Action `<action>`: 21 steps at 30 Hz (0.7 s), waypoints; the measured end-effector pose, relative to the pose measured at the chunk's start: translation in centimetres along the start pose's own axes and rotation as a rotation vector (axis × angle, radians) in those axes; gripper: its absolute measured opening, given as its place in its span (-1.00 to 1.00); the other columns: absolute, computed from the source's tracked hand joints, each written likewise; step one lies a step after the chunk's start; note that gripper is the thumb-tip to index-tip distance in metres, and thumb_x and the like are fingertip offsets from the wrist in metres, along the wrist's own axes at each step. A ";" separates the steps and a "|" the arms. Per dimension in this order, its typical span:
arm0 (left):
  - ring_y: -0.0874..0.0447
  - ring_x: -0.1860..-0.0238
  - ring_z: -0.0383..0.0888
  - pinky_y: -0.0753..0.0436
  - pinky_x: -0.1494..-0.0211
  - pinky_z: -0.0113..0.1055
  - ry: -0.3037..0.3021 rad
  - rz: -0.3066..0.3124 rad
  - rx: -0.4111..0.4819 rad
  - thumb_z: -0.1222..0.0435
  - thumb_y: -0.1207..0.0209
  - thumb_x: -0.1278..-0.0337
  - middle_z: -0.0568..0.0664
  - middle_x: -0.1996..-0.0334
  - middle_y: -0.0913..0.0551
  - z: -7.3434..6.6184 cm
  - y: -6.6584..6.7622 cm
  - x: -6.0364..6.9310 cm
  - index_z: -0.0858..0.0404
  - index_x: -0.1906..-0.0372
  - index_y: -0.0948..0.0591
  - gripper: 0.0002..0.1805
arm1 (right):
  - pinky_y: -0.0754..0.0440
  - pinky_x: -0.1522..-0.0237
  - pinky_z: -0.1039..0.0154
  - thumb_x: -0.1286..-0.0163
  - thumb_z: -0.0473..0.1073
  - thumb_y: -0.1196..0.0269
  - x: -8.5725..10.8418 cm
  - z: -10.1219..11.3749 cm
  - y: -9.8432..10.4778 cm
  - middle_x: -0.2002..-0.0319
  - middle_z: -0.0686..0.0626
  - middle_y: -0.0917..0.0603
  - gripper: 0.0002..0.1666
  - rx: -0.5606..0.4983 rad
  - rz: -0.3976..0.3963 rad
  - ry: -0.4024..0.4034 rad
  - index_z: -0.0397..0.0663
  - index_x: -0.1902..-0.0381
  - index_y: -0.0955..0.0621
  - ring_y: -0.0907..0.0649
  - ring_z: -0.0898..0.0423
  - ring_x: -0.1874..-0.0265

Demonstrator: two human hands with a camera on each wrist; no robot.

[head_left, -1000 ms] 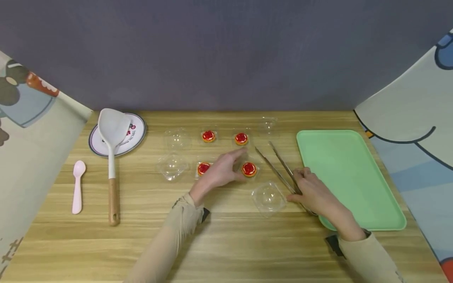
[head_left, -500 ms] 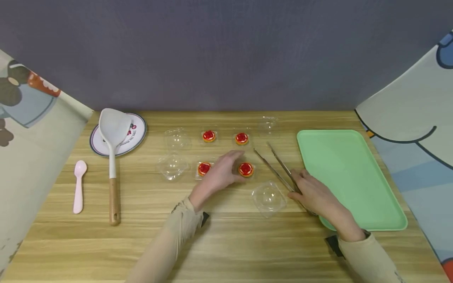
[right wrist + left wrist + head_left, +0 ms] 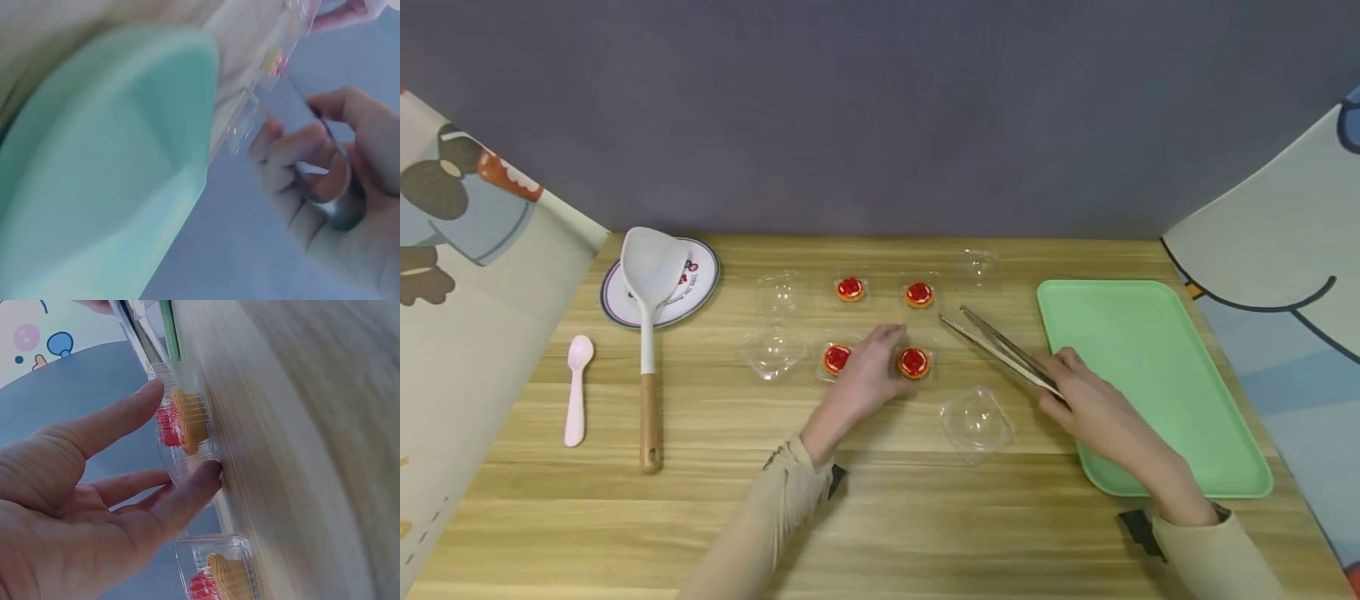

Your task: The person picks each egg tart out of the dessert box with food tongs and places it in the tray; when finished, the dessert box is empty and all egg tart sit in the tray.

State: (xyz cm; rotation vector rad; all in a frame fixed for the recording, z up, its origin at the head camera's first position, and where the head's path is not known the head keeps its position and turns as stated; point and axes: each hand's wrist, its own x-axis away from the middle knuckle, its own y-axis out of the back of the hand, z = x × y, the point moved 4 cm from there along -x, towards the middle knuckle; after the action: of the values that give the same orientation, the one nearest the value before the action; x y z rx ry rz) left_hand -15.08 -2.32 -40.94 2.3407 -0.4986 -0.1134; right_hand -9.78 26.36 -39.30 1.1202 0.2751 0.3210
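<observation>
My left hand (image 3: 868, 371) pinches a clear plastic box (image 3: 187, 465) by its edges, thumb on one side and fingers on the other. Inside sits a small tart (image 3: 914, 362) with red topping. Beside that hand another boxed tart (image 3: 837, 359) stands on the table, partly covered by the hand in the head view. My right hand (image 3: 1093, 408) grips metal tongs (image 3: 1000, 346), their tips pointing left toward the tarts and slightly apart. In the right wrist view the fingers curl round the tongs' rounded end (image 3: 344, 209).
Two more boxed tarts (image 3: 851, 289) (image 3: 919, 294) stand behind. Clear lids (image 3: 976, 421) lie around them. A green tray (image 3: 1157, 392) is at right. At left are a plate (image 3: 700, 283) under a white spatula (image 3: 651, 267) and a pink spoon (image 3: 577, 387).
My left hand has shifted the boxed tart leftward, nearer to its neighbour. My right hand has lifted the tongs and moved right, and their arms have come closer together.
</observation>
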 end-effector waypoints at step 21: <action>-0.67 -0.12 0.11 -0.59 -0.46 0.02 -0.016 0.022 0.043 0.40 -0.64 0.06 0.30 -0.38 -0.53 0.9 -0.1 -0.3 0.48 -0.50 -0.43 -0.03 | -0.50 -0.04 0.73 -0.11 -0.39 -0.63 2.1 0.0 4.8 0.02 -0.02 -0.85 -0.43 -0.067 -0.287 0.116 -0.08 -0.13 -0.81 -0.79 0.13 0.02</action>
State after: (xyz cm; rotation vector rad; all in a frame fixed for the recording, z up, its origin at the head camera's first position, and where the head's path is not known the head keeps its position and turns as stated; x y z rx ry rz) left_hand -15.54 -2.65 -41.70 2.3774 -0.5400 -0.1121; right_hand -8.38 29.08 -34.99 0.9821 0.5185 0.1386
